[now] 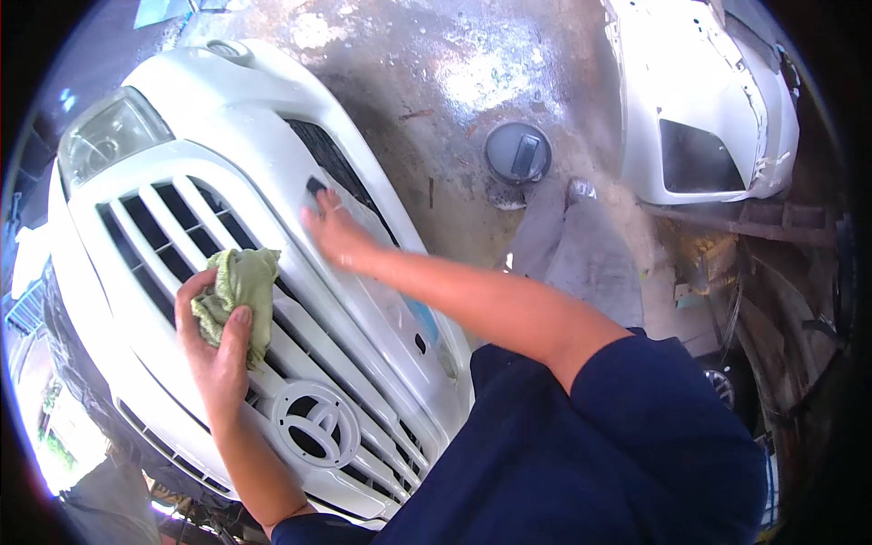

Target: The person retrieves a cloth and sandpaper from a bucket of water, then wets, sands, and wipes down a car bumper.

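A pale green cloth [243, 295] is bunched in my left hand [218, 350], gripped between thumb and fingers above the slatted grille. My right hand [338, 232] presses on the white bumper [259, 154], its fingers close together beside a small dark patch. Whatever lies under those fingers is hidden. Lower on the bumper is a small dark opening [420, 343]. The grille carries a round emblem [316, 424], and a clear headlight [113, 136] sits at the upper left.
A grey round container [518, 153] stands on the wet, stained floor [400, 82] near my legs [581, 254]. Another white car part [699, 100] is at the upper right. Below it lie dark parts and a cardboard box [708, 263]. Dark sheeting [82, 363] shows at the left.
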Demonstrator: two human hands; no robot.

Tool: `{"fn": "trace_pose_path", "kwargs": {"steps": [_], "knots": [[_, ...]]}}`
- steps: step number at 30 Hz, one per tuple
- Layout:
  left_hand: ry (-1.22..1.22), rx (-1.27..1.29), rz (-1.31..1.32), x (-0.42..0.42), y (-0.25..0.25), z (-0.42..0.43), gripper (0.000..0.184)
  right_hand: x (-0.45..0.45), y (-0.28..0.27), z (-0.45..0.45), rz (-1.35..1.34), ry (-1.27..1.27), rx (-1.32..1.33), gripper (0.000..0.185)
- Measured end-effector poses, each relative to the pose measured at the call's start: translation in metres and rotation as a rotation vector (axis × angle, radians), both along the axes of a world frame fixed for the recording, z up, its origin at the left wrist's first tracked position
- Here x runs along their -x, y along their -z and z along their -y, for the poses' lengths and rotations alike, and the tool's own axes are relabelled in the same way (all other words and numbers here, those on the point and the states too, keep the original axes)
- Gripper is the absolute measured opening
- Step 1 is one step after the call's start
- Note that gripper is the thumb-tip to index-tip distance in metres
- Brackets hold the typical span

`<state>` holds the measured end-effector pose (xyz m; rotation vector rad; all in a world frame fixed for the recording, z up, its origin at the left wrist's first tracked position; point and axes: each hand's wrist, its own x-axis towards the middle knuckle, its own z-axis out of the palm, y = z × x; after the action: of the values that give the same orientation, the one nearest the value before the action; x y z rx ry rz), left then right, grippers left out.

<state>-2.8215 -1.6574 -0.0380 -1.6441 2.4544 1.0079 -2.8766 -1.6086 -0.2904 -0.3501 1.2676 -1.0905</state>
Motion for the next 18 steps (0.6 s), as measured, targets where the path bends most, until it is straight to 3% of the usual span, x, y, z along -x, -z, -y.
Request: {"fn": "trace_pose_path", "kwargs": {"steps": [2,4,8,11,15,18], "knots": [[0.026,0.044,0.02,0.002,0.0,0.0,0.046,0.036,0.015,0.022,0.222,0.084,0.056,0.069],[0.014,0.06,0.051,0.002,-0.003,0.001,0.048,0.046,0.037,0.018,0.125,0.088,0.22,0.069],[0.113,0.079,0.191,0.02,-0.015,0.009,0.047,0.035,0.059,-0.035,-0.189,-0.006,0.249,0.073],[0.26,0.099,0.269,0.038,-0.022,0.036,0.047,-0.018,0.053,-0.046,-0.148,-0.187,0.201,0.075],[0.246,0.235,0.273,0.052,0.001,0.076,0.043,-0.015,0.031,0.019,-0.113,0.088,0.234,0.075],[0.119,0.09,0.162,0.047,0.0,0.08,0.043,0.029,0.038,0.108,-0.177,0.088,0.239,0.077]]}}
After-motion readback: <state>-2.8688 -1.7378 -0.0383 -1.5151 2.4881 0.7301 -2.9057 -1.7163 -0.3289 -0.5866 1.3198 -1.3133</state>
